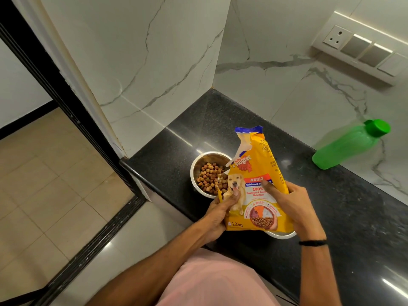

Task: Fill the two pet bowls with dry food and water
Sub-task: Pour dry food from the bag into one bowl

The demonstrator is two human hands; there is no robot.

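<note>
A yellow dry dog food bag point(256, 173) is held upright over the black counter, its torn top open. My left hand point(220, 208) grips its lower left edge, thumb on the front. My right hand point(291, 206) grips its right side, thumb across the label. A steel bowl point(196, 166) just left of the bag holds a heap of brown kibble point(209, 177). A second steel bowl point(283, 234) is almost hidden under the bag; only its near rim shows. A green water bottle point(351, 144) with its cap on leans against the wall at the right.
The black granite counter point(331, 217) runs from the corner toward the lower right, with marble walls behind. A switch panel point(362, 49) is on the right wall. The counter's left edge drops to a tiled floor point(55, 195) beside a dark door frame.
</note>
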